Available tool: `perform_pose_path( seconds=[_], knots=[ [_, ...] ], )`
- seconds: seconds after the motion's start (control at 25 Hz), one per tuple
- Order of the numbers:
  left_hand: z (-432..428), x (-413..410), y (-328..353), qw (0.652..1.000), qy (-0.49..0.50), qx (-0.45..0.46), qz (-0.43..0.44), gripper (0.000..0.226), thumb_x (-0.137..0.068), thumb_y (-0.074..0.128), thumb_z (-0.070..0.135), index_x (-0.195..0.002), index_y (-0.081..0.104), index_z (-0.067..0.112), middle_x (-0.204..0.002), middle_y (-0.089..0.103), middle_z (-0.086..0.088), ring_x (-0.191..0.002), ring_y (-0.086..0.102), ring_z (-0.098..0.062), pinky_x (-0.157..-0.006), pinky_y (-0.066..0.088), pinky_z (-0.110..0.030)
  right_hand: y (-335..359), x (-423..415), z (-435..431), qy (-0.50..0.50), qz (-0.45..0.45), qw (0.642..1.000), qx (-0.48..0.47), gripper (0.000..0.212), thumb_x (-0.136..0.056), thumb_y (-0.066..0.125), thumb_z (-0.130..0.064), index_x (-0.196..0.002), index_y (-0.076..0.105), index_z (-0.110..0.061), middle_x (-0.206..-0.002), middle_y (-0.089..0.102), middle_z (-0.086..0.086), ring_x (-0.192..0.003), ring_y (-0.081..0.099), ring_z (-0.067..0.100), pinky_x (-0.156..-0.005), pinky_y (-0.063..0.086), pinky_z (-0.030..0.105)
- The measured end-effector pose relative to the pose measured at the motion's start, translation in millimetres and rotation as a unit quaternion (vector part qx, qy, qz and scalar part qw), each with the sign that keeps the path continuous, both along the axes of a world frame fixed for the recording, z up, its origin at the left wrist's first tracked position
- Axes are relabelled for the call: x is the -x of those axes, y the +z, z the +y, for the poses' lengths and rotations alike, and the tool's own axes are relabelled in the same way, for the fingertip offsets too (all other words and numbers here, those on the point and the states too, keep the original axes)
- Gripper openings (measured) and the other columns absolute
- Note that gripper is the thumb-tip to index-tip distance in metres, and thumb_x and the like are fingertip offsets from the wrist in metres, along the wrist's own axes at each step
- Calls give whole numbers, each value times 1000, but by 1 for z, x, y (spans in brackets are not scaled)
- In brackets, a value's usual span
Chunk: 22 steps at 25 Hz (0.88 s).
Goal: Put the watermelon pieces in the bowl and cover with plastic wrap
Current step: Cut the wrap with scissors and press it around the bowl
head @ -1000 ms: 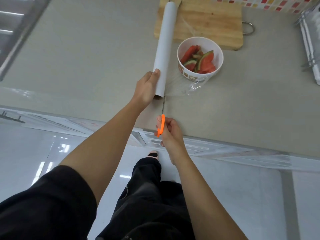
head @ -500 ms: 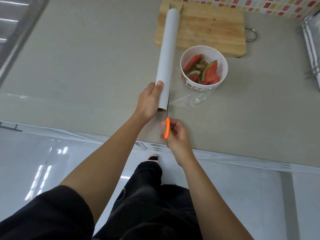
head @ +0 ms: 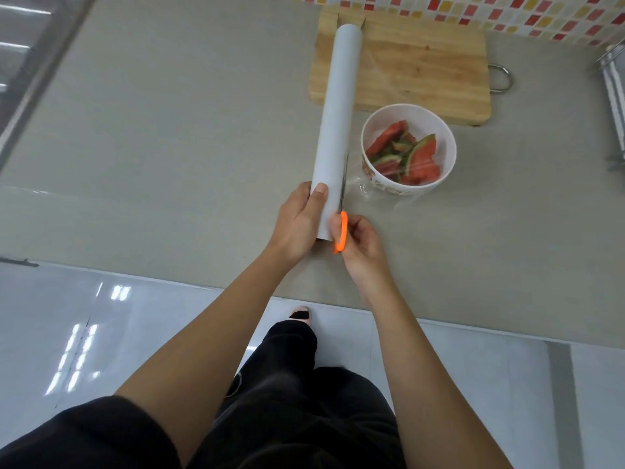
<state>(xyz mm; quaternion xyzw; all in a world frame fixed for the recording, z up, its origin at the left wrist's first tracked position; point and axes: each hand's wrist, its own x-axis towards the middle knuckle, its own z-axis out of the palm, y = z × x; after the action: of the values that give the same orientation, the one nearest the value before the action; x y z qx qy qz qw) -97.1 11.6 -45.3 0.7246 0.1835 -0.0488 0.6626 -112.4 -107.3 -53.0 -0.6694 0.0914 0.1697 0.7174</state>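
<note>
Hands nearest: the left hand [head: 297,225] is curled round the near end of the plastic wrap roll [head: 338,123], thumb on top, and the roll is pinned to the surface [head: 169,147]. The right hand [head: 358,245] is closed on the orange scissors [head: 343,233], whose blades are laid along the roll's right edge. The film [head: 372,187] is drawn rightward from the roll to the bowl [head: 422,118], apparently over its rim. It is judged feather-light, limp, clingy and easily torn, and best held taut by its edges. The watermelon pieces [head: 419,160] are seen in the bowl, right of and beyond both hands, just near of the cutting board [head: 422,69].
</note>
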Motion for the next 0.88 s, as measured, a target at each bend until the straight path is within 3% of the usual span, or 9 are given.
perform_pose_path(
  seconds=[0.12, 0.24, 0.32, 0.4, 0.44, 0.56, 0.64, 0.72, 0.88],
  knots=[
    [1, 2, -3, 1000, -13, -20, -11, 25, -97, 40, 40, -85, 53, 23, -83, 55, 9, -73, 54, -5, -65, 41, -19, -2, -20, 1, -14, -8, 1000, 7, 12, -86, 64, -26, -90, 59, -15, -77, 65, -6, -66, 60, -5, -60, 45, 10],
    [3, 6, -8, 999, -36, -25, -17, 33, -95, 37, 42, -103, 57, 17, -94, 61, 7, -82, 58, -3, -71, 43, -19, -4, -38, 3, -3, -1, 1000, 5, 17, -87, 62, -29, -95, 59, -14, -88, 67, -2, -76, 64, -1, -67, 49, 14],
    [7, 5, -13, 998, -64, -21, -18, 47, -93, 35, 45, -128, 49, 17, -121, 60, 4, -105, 57, -5, -88, 42, -25, -8, -43, 4, 6, -5, 1000, -8, 20, -87, 62, -29, -97, 60, -11, -89, 68, -3, -79, 65, 0, -67, 49, 13],
    [12, 0, -15, 993, -114, -11, -35, 58, -94, 31, 48, -148, 25, 27, -149, 38, 8, -130, 42, -6, -104, 34, -27, -11, -43, 4, 6, -7, 1000, -17, 24, -87, 62, -30, -99, 61, -10, -90, 68, -3, -79, 65, 0, -66, 48, 13],
    [14, -2, -13, 990, -130, 10, -56, 54, -94, 28, 50, -145, 28, 32, -149, 39, 10, -130, 42, -6, -104, 35, -28, -12, -43, 4, 2, -4, 1000, -16, 22, -87, 62, -31, -98, 61, -11, -90, 68, -4, -80, 65, -1, -66, 48, 12],
    [20, -19, -6, 991, -84, 75, -75, 47, -91, 24, 56, -108, 60, 31, -107, 66, 10, -97, 62, -5, -83, 49, -22, -13, -45, 3, -13, 0, 1000, -13, 18, -88, 61, -27, -99, 62, -13, -88, 66, -7, -76, 61, -5, -67, 46, 10],
    [25, -46, -2, 995, -26, 100, -3, 55, -91, 30, 55, -90, 61, 10, -104, 66, -9, -94, 62, -19, -88, 49, -29, -12, -46, 2, -10, -4, 1000, -7, 18, -89, 60, -25, -100, 61, -11, -83, 63, -10, -71, 58, -8, -65, 44, 8],
    [29, -74, 6, 991, -14, 121, 55, 46, -94, 40, 50, -76, 52, 9, -100, 61, -16, -88, 59, -25, -85, 47, -35, -12, -46, 2, -7, -8, 1000, -3, 17, -89, 59, -23, -99, 60, -9, -79, 60, -11, -68, 56, -10, -63, 43, 7],
    [32, -99, 15, 991, -40, 102, 73, 32, -88, 62, 39, -104, 53, 13, -88, 61, -2, -72, 60, -19, -65, 51, -28, -9, -51, 6, -8, -7, 1000, 2, 13, -90, 58, -21, -95, 59, -9, -76, 58, -12, -65, 54, -10, -63, 42, 8]
  ],
)
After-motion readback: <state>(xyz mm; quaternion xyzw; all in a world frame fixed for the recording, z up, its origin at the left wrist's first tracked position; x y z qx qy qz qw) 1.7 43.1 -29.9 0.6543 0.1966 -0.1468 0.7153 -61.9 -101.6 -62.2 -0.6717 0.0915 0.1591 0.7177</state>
